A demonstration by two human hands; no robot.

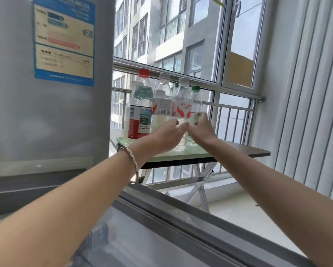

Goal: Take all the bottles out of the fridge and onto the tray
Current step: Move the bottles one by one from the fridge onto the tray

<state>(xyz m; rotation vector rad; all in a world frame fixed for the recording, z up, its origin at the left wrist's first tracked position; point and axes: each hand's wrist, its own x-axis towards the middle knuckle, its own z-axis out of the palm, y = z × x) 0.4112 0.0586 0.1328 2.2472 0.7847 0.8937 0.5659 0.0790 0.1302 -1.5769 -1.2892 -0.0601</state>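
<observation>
On the pale green tray (192, 154), set on a folding table (250, 151) beside the fridge (46, 116), a red-capped bottle (140, 112), a barcode-labelled bottle (161, 106), a Wahaha bottle (183, 109) and a green-capped bottle (196, 97) are grouped upright. The Wahaha bottle is pinched low down by the right hand (203, 127). The left hand (166, 136) is curled beside it, but its grip cannot be told through blur.
</observation>
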